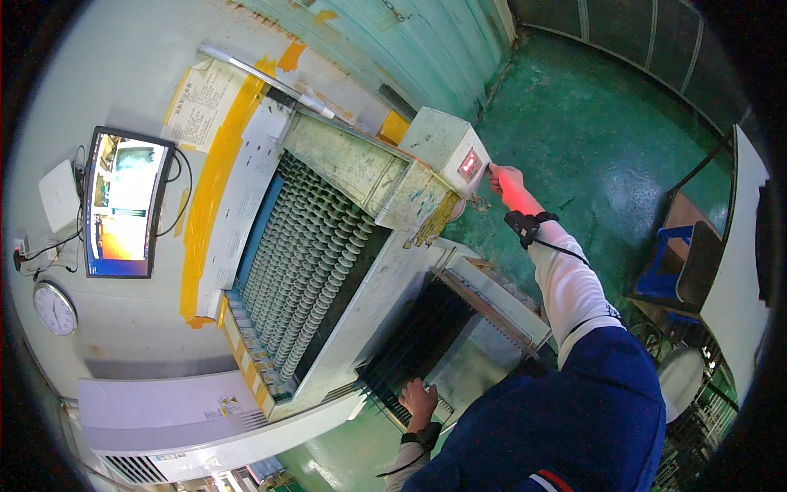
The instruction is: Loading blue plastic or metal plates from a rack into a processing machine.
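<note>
My right hand (pixel 511 185) reaches out to a white control box (pixel 447 148) with a lit red display (pixel 470 164). Its fingers are curled at the box's side, beside the display. Whatever lies under the fingertips is hidden. Small metal pieces (pixel 480 203) hang just below that hand. Lower down, my left hand (pixel 419 399) is at the near edge of a black slotted rack (pixel 414 336), fingers bent and partly hidden. I cannot make out what they grip. Both wrists wear black bands.
A roller machine (pixel 307 262) with many rows of grey discs stands left of the rack. A monitor (pixel 123 201) and a round clock (pixel 56 307) hang on the wall. A white air conditioner (pixel 172 410) sits lower left. At right is a white table (pixel 742 271) with a blue stool (pixel 664 262).
</note>
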The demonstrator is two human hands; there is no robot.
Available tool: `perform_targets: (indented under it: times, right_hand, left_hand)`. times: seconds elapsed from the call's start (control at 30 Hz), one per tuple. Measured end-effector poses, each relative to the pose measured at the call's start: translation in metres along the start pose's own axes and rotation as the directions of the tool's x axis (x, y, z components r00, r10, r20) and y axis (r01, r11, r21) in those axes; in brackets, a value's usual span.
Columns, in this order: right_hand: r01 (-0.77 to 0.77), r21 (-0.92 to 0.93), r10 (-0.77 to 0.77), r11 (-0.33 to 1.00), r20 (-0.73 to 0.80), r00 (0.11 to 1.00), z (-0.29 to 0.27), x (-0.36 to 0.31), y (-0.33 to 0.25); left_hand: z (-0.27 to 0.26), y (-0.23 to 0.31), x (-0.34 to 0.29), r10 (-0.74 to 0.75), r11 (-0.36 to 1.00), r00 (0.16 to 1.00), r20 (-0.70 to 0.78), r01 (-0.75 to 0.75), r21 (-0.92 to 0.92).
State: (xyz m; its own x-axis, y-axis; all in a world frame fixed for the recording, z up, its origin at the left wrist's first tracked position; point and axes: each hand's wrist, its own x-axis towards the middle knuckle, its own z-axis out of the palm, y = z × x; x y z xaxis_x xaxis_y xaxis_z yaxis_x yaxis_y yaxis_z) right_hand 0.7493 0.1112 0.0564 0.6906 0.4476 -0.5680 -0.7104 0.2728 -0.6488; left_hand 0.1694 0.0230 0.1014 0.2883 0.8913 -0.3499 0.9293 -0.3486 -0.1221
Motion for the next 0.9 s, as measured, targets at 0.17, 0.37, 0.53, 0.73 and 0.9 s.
perform_targets:
  times: [0.17, 0.37, 0.53, 0.73, 0.9]
  right_hand:
    - [0.003, 0.036, -0.006, 0.999, 0.104, 0.995, -0.004, 0.007, -0.002]
    - [0.007, 0.012, -0.007, 1.000, 0.045, 0.999, -0.001, 0.004, -0.001]
    - [-0.004, 0.037, 0.001, 0.999, 0.083, 0.997, -0.004, 0.003, 0.000]
    - [-0.007, 0.039, 0.005, 0.999, 0.067, 0.998, -0.003, 0.004, 0.002]
    - [-0.014, 0.045, 0.010, 0.999, 0.081, 0.997, -0.004, 0.010, 0.002]
  left_hand:
    - [0.004, -0.004, 0.004, 0.012, 1.000, 1.000, -0.014, -0.012, 0.004]
    - [0.007, -0.005, 0.004, 0.026, 0.999, 0.999, -0.025, -0.025, 0.041]
    - [0.007, -0.005, 0.002, 0.034, 0.999, 0.999, -0.025, -0.033, 0.035]
    - [0.005, -0.003, 0.001, 0.008, 1.000, 1.000, -0.025, -0.008, 0.010]
    - [0.011, -0.007, 0.003, 0.022, 0.999, 0.999, -0.041, -0.021, 0.024]
